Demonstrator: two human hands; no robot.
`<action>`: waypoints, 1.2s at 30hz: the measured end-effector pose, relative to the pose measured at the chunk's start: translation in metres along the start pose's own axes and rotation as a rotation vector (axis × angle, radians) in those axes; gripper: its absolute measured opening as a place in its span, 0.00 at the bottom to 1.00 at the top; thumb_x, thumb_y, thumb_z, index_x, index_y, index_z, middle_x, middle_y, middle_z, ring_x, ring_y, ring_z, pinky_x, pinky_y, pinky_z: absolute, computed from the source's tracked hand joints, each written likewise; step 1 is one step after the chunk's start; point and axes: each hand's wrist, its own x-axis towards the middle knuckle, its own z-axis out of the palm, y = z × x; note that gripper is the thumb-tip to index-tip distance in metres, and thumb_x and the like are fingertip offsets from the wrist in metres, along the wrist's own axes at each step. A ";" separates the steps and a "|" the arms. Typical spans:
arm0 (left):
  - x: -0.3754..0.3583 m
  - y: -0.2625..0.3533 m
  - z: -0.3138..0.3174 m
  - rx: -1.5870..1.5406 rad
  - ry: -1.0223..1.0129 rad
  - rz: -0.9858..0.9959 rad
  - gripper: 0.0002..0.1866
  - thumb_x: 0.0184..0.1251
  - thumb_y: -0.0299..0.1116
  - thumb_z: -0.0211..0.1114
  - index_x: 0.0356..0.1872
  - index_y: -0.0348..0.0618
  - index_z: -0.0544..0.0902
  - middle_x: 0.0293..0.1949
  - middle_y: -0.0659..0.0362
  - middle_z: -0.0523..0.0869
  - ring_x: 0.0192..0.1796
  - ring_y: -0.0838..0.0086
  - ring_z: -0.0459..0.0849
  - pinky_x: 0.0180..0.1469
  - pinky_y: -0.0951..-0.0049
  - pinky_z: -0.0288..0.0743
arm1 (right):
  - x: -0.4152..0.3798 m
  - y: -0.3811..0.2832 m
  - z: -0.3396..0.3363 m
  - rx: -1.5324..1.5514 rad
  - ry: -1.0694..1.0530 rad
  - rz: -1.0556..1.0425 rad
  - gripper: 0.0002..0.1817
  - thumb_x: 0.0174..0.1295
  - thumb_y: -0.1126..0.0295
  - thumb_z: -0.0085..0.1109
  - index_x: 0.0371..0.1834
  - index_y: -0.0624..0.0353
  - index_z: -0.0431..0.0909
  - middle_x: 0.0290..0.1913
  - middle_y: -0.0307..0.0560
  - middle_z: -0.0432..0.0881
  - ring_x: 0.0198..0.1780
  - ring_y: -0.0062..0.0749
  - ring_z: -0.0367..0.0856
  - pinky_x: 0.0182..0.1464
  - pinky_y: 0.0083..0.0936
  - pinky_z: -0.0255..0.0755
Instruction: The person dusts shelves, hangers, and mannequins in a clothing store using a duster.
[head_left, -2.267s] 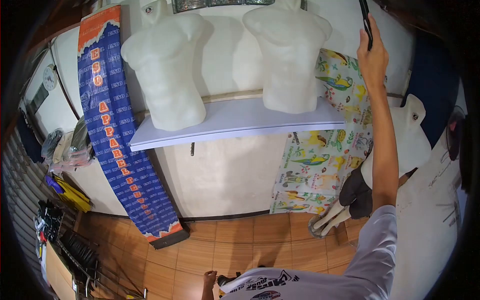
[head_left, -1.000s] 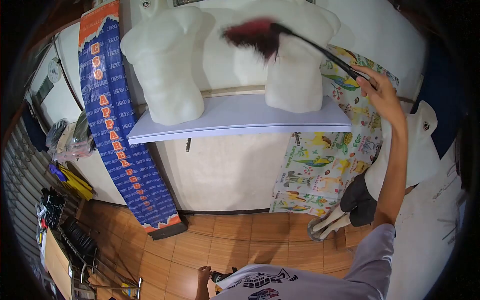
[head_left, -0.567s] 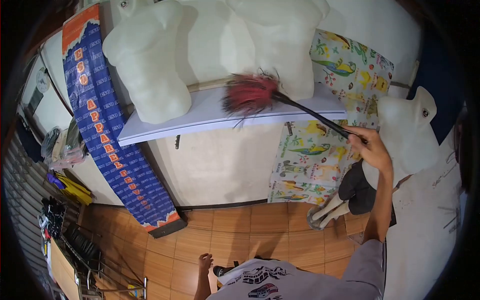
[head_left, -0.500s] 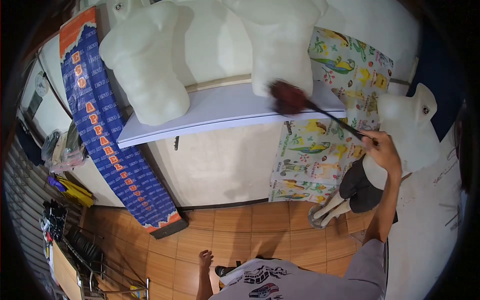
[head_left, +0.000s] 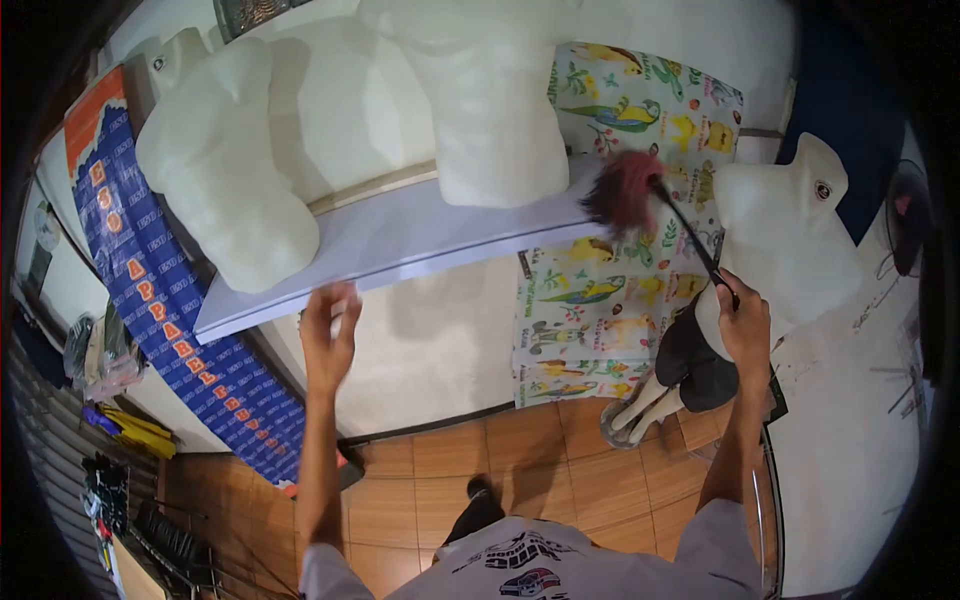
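Observation:
In my right hand (head_left: pixel 745 320), the fingers are wrapped round the black handle of a feather duster (head_left: pixel 626 196). The duster's dark red head is at the right end of the white wall shelf (head_left: pixel 400 245), blurred by motion. My left hand (head_left: pixel 328 338) is raised with thumb and fingers apart and holds nothing; its fingertips are right at the shelf's front edge. On the shelf stand two white torso mannequins, the left one (head_left: pixel 235 170) above my left hand and the other (head_left: pixel 500 110) nearer the duster.
A blue banner (head_left: pixel 160 270) leans at the left. Animal-print sheeting (head_left: pixel 590 310) hangs behind the duster. At the right, another white mannequin torso (head_left: pixel 785 230) stands close to my right arm, beside mannequin legs in dark shorts (head_left: pixel 695 360). Below lies the tiled floor (head_left: pixel 430 470).
My left hand has risen from low beside my body to the shelf's front edge. The duster has moved right along the shelf to its end, still in my right hand. The view has shifted.

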 end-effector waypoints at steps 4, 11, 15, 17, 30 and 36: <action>0.137 0.096 0.056 0.182 -0.077 0.368 0.18 0.64 0.31 0.70 0.52 0.35 0.79 0.48 0.54 0.85 0.51 0.69 0.84 0.55 0.68 0.77 | 0.002 -0.020 -0.017 0.170 -0.106 0.163 0.19 0.69 0.68 0.56 0.60 0.67 0.78 0.41 0.63 0.86 0.40 0.51 0.85 0.47 0.34 0.77; 0.342 0.162 0.159 0.204 0.058 0.801 0.47 0.49 0.42 0.80 0.67 0.30 0.64 0.52 0.37 0.81 0.54 0.44 0.82 0.59 0.54 0.76 | 0.002 0.003 0.023 -0.063 0.177 0.004 0.17 0.68 0.69 0.60 0.56 0.67 0.81 0.24 0.41 0.80 0.26 0.19 0.74 0.30 0.22 0.68; 0.438 0.182 0.204 0.451 0.206 0.749 0.52 0.47 0.46 0.80 0.70 0.33 0.61 0.54 0.33 0.78 0.57 0.42 0.80 0.60 0.54 0.75 | 0.017 -0.009 0.014 0.367 -0.078 0.272 0.15 0.66 0.73 0.60 0.54 0.69 0.82 0.24 0.51 0.80 0.26 0.30 0.78 0.34 0.24 0.72; 0.470 0.190 0.225 0.621 0.398 0.524 0.58 0.45 0.52 0.80 0.73 0.37 0.56 0.60 0.32 0.73 0.61 0.42 0.77 0.62 0.52 0.74 | 0.024 -0.013 0.023 0.410 -0.133 0.349 0.15 0.66 0.74 0.60 0.53 0.69 0.82 0.23 0.51 0.80 0.26 0.30 0.78 0.34 0.24 0.71; 0.570 0.163 0.279 0.647 0.506 0.246 0.75 0.36 0.55 0.84 0.80 0.49 0.37 0.72 0.28 0.56 0.71 0.37 0.64 0.68 0.47 0.67 | 0.049 -0.003 0.070 0.215 0.089 0.414 0.12 0.65 0.76 0.59 0.50 0.68 0.84 0.22 0.41 0.78 0.25 0.19 0.75 0.30 0.22 0.69; 0.543 0.179 0.262 0.538 0.449 0.232 0.67 0.36 0.52 0.82 0.76 0.45 0.48 0.64 0.29 0.69 0.63 0.37 0.75 0.63 0.50 0.74 | 0.056 0.010 0.069 0.496 -0.064 0.487 0.12 0.68 0.74 0.58 0.50 0.69 0.83 0.25 0.40 0.80 0.26 0.19 0.75 0.31 0.22 0.69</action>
